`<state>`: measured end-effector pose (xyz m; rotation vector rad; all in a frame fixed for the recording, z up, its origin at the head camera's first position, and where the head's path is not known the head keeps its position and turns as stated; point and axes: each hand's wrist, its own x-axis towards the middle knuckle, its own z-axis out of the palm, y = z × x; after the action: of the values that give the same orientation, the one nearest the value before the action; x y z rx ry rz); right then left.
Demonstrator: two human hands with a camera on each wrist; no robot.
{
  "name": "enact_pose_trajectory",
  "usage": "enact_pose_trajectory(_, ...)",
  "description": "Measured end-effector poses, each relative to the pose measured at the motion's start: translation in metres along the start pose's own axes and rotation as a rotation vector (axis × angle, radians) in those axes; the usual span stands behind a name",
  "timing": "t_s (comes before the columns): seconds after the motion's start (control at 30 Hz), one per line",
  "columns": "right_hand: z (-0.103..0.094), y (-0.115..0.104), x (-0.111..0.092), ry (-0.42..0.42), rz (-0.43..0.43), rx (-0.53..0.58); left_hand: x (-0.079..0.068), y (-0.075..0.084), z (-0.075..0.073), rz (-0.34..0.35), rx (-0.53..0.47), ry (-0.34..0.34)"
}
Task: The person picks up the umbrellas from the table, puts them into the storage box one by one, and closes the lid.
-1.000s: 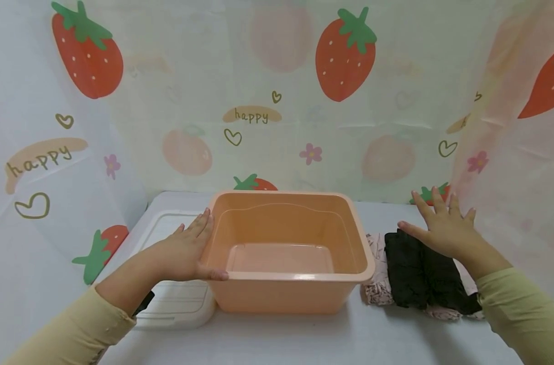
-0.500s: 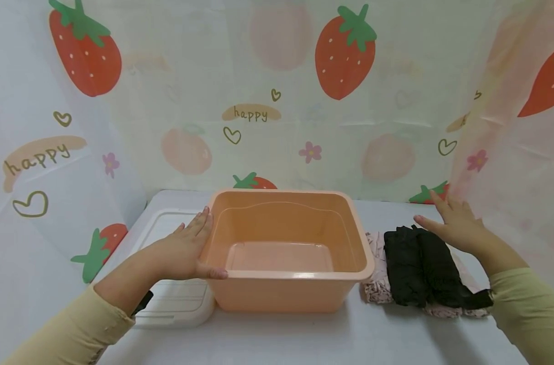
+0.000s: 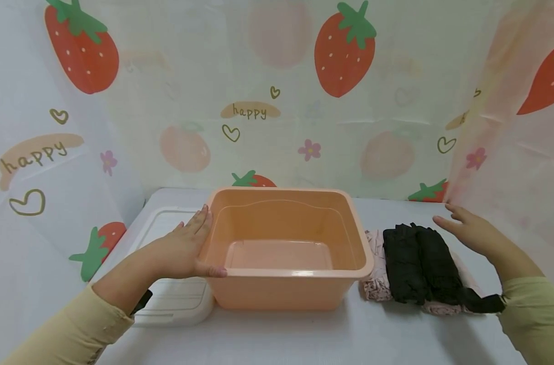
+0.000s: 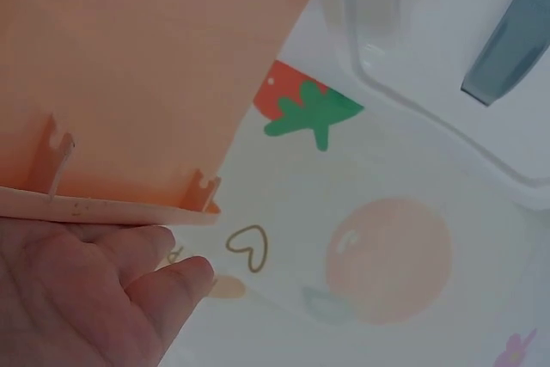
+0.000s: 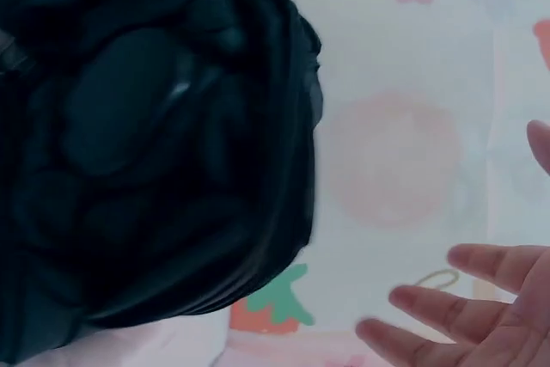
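My left hand (image 3: 178,251) lies straight-fingered on the left rim of the peach tub (image 3: 279,291); my right hand (image 3: 480,234), fingers apart, hovers beside the black cloth (image 3: 407,268). The tub stands centrally on the table (image 3: 268,344), the white lid (image 3: 176,301) toward its left edge, the black cloth nearer its right.

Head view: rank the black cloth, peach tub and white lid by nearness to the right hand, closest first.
1. Black cloth: just left of the right hand.
2. Peach tub: in the middle.
3. White lid: far left, beyond the tub.
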<state>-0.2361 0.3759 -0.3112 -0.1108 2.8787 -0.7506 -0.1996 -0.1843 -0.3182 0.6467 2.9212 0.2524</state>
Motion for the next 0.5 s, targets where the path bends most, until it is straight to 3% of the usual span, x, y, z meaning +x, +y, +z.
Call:
enact_pose_trajectory(0.13,0.004,0.010,-0.005,-0.026,0.042,0.055,-0.001,0.000,0.000,0.003,-0.004,0.005)
enact_pose_trajectory(0.37,0.016,0.028,-0.008,-0.068,0.078,0.271,0.000,0.001,0.000,-0.005,-0.009,0.003)
enact_pose_trajectory(0.5,0.022,0.038,-0.010,-0.069,0.102,0.316,0.000,0.001,0.000,-0.007,-0.011,0.003)
